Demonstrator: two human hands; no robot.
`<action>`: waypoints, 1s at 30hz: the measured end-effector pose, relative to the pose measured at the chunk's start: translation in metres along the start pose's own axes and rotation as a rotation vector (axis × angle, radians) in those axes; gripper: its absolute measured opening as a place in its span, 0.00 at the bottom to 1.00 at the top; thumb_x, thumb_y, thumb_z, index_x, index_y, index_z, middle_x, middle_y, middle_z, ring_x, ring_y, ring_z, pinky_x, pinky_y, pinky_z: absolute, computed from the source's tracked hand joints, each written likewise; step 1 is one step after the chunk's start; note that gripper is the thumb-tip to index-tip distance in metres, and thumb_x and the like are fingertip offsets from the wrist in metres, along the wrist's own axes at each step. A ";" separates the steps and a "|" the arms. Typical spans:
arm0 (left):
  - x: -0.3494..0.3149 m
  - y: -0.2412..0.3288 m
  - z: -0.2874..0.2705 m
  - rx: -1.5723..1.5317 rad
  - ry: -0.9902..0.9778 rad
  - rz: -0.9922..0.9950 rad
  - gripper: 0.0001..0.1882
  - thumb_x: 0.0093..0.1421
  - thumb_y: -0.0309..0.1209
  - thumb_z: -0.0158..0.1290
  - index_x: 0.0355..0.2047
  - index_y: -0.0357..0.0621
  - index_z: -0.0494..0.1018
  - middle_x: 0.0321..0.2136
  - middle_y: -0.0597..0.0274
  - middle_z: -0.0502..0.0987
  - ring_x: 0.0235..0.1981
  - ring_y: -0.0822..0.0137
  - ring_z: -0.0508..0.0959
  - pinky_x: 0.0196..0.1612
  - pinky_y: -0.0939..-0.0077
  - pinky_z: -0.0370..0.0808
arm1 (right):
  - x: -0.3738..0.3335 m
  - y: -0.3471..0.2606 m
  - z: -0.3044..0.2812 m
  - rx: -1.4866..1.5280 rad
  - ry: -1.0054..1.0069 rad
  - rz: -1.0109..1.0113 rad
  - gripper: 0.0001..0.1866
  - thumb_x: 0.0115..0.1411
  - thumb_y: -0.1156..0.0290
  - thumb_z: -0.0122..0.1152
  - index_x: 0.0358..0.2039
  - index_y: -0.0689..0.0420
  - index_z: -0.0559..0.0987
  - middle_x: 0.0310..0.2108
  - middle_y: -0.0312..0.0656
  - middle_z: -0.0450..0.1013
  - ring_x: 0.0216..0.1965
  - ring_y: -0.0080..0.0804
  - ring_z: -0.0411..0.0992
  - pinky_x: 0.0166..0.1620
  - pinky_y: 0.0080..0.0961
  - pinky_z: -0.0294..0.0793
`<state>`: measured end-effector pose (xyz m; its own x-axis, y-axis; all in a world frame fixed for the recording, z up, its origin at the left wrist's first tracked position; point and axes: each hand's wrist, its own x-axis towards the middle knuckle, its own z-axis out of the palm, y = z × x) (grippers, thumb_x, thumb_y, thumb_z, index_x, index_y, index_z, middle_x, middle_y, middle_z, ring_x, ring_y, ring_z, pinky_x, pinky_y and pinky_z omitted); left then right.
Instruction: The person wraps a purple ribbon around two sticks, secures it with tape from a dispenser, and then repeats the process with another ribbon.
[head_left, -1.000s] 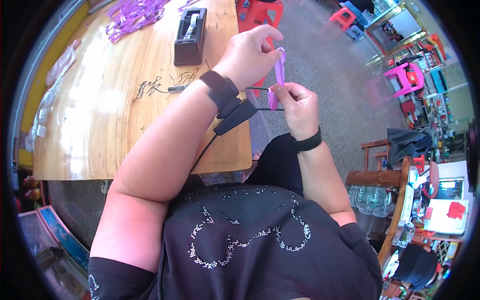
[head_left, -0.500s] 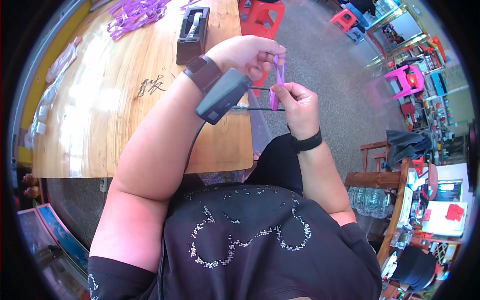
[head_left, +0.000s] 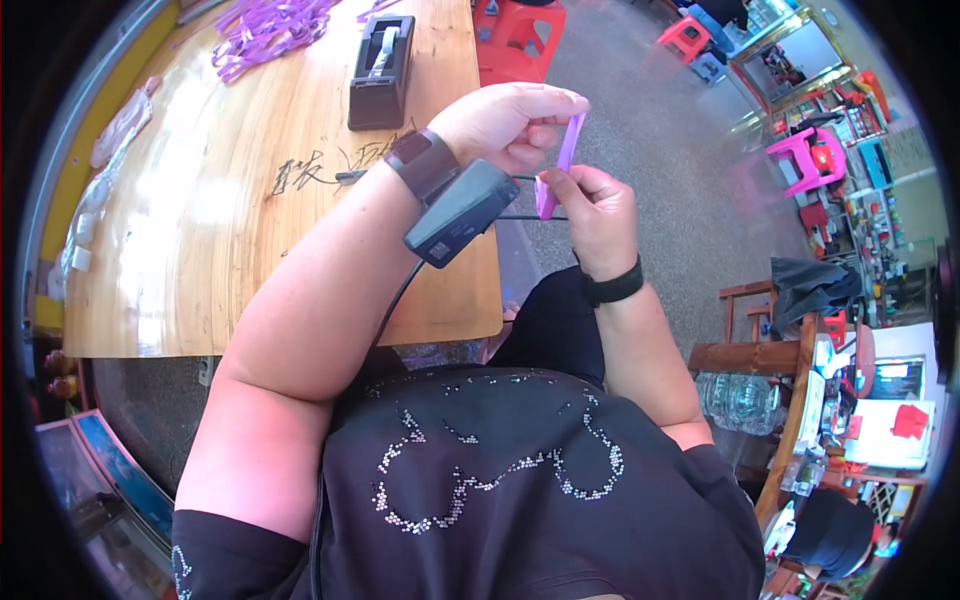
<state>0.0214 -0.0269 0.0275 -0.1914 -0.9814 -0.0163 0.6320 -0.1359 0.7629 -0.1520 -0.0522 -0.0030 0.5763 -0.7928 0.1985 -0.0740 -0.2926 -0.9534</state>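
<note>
My left hand [head_left: 510, 125] pinches the upper end of a narrow purple ribbon [head_left: 570, 150] between thumb and fingertips. Just below it, my right hand [head_left: 600, 215] grips the ribbon's lower part, where it meets two thin dark rods [head_left: 530, 217]. The strip runs taut and slanting between both hands. Whether it wraps round the rods is hidden by my fingers. Beside my left wrist is a black box [head_left: 462, 212] with a cable; its attachment is unclear. A black tape dispenser [head_left: 381, 75] stands on the wooden table [head_left: 180, 250] beyond my left forearm.
A heap of purple ribbons [head_left: 265, 40] lies at the table's far side. Dark handwriting marks the tabletop near a short dark rod end [head_left: 347, 177]. Past the table's right edge stand a red stool [head_left: 520, 45] and, farther off, a pink chair [head_left: 815, 160]. Large water bottles [head_left: 735, 400] lie at right.
My left hand and forearm have shifted right and slightly down, with the black box. The ribbon's upper end has moved right, so the strip now slants. My right hand stays nearly still.
</note>
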 end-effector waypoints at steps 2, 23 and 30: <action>0.000 0.000 0.001 0.065 0.012 0.008 0.06 0.58 0.33 0.52 0.26 0.47 0.69 0.17 0.76 0.62 0.14 0.86 0.57 0.13 0.91 0.49 | 0.000 0.001 0.000 -0.008 0.005 -0.004 0.08 0.57 0.70 0.58 0.27 0.62 0.79 0.22 0.33 0.73 0.23 0.16 0.67 0.29 0.15 0.65; -0.010 -0.009 0.031 0.634 0.230 0.492 0.17 0.56 0.23 0.48 0.48 0.41 0.67 0.35 0.56 0.77 0.23 0.80 0.72 0.25 0.87 0.71 | 0.008 -0.002 -0.004 0.060 0.114 -0.104 0.11 0.54 0.75 0.61 0.39 0.63 0.77 0.29 0.35 0.75 0.28 0.16 0.70 0.32 0.15 0.70; -0.009 -0.010 0.028 0.977 0.331 0.621 0.19 0.52 0.24 0.48 0.47 0.43 0.69 0.36 0.52 0.77 0.29 0.67 0.78 0.34 0.76 0.76 | 0.007 -0.012 -0.008 0.219 0.097 -0.017 0.11 0.53 0.76 0.60 0.38 0.65 0.77 0.29 0.39 0.75 0.30 0.20 0.72 0.36 0.17 0.71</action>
<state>-0.0041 -0.0127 0.0385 0.2364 -0.8496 0.4715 -0.3152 0.3920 0.8643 -0.1539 -0.0584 0.0113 0.4942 -0.8396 0.2255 0.1191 -0.1915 -0.9742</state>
